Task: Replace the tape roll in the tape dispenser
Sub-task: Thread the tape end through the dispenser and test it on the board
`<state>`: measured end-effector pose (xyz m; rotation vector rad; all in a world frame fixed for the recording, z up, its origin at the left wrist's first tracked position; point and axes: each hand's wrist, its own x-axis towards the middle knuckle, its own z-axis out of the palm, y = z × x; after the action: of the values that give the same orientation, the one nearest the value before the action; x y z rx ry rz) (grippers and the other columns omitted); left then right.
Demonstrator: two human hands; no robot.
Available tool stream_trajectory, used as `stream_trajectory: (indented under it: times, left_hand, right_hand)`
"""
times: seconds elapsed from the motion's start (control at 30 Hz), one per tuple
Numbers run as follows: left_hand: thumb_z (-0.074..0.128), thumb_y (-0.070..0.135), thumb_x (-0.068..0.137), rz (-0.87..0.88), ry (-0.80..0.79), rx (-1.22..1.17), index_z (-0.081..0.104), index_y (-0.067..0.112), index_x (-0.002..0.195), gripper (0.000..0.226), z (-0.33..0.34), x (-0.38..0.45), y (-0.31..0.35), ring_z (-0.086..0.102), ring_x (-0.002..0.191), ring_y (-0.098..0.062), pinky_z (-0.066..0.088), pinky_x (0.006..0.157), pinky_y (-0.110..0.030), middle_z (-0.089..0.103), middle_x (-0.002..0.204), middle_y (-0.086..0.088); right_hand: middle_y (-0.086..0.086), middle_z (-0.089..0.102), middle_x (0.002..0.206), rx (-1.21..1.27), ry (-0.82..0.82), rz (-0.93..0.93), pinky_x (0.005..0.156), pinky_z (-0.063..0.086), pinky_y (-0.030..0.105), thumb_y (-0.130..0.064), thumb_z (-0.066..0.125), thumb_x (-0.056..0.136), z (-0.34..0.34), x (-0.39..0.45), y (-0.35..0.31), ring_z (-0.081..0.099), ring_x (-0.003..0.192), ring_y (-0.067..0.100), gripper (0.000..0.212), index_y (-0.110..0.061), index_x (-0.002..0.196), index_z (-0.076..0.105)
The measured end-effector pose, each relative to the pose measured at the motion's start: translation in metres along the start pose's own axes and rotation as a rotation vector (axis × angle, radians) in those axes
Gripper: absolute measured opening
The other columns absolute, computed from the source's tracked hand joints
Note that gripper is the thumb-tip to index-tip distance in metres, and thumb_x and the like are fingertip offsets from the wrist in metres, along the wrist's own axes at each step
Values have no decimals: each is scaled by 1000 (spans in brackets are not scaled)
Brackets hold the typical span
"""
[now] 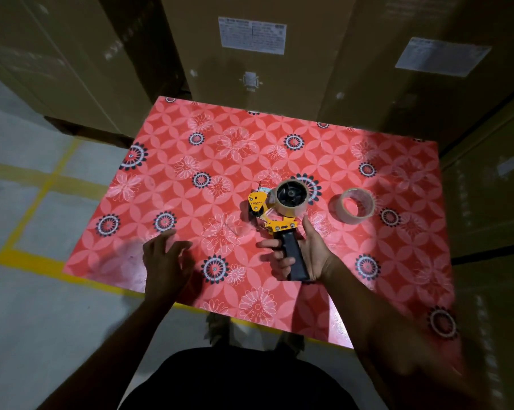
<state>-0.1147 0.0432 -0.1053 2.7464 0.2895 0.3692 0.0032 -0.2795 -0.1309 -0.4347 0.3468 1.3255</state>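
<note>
A yellow tape dispenser point(275, 216) with a black handle lies on the red flowered table point(220, 161). A clear tape roll point(291, 199) sits on its black hub. My right hand point(304, 255) is wrapped round the black handle, thumb pointing up toward the roll. A second clear tape roll point(356, 205) stands loose on the table, to the right of the dispenser. My left hand point(165, 255) hovers over the table's near left part, fingers loosely spread and holding nothing.
Tall cardboard boxes point(249, 54) stand close behind the table and along its right side. Grey floor with yellow lines point(34, 202) lies to the left. My feet point(220, 327) show under the near edge.
</note>
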Motion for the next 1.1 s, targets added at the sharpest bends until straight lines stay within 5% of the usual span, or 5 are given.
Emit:
stream_trajectory:
  times: [0.27,0.47,0.7,0.9,1.1]
  left_hand:
    - [53,28,81,11,-129,-52,70,13,106,34,3,18,-4,55,112,-34,29,95,-36,63,121,-15]
    - [57,26,100,-250,-388,-482,51,11,130,35,-15,34,31,67,82,-15,59,75,-40,67,95,3]
    - [42,66,95,-940,-920,-1352,48,6,128,69,-16,70,67,67,109,-41,58,85,-48,68,118,-29]
    - [33,75,93,-970,-1103,-1609,48,-3,131,88,-17,81,86,70,72,-27,60,55,-30,69,101,-26]
    - [56,22,96,-947,-999,-1636,57,-4,119,35,-15,88,76,64,57,-17,57,51,-25,65,82,-14]
  right_hand:
    - [-4,25,56,-234,151,88,50,20,30,-67,48,81,42,-7,-4,20,45,14,53,-20,75,24]
    - [-1,32,50,-418,439,-17,52,24,27,-73,48,76,79,-33,-14,24,41,15,59,-16,66,43]
    - [1,29,52,-591,494,-110,51,25,27,-76,51,73,120,-59,-19,22,41,16,62,-14,65,47]
    - [1,33,48,-696,436,-128,49,29,27,-76,66,58,133,-66,-15,31,36,16,66,-13,65,48]
    - [1,35,47,-738,448,-131,49,28,28,-78,67,54,126,-69,-11,31,37,16,70,-12,66,48]
